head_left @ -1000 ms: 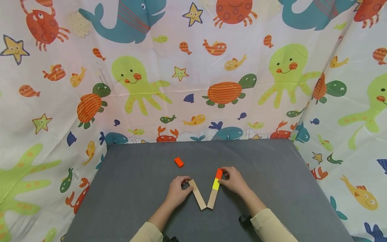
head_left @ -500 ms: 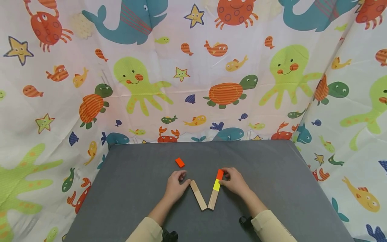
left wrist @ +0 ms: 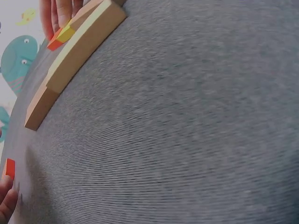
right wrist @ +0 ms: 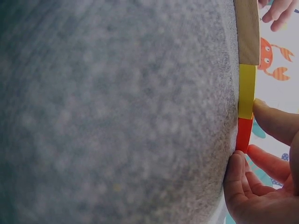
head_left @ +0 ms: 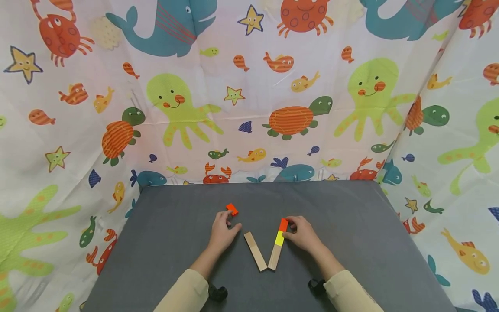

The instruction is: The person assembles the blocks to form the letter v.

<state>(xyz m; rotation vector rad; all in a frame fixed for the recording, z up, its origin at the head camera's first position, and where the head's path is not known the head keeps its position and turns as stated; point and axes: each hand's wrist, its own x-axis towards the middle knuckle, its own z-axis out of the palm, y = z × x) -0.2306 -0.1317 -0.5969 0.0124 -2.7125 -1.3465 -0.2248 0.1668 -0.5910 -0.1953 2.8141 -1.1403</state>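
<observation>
Flat on the grey table, wooden blocks (head_left: 256,253) form the left arm of a V. Its right arm runs from a plain wooden block (head_left: 274,258) through a yellow block (head_left: 279,238) to an orange block (head_left: 283,224) at the far end. My right hand (head_left: 302,232) holds that far end, thumb against the yellow block and fingers curled round the tip of the orange one. My left hand (head_left: 223,232) reaches out to a loose orange block (head_left: 232,209), its fingertips right at the near end. In the left wrist view this orange block (left wrist: 10,167) is partly hidden by fingers.
A grey cloth covers the table (head_left: 163,234). Behind it and along both sides hangs a white curtain (head_left: 249,130) printed with sea animals. Dark wrist straps (head_left: 217,293) show below the cream sleeves (head_left: 185,292).
My left hand has let go of the top of the left wooden arm and moved away and left to the loose orange block. The right hand stays at its blocks.
</observation>
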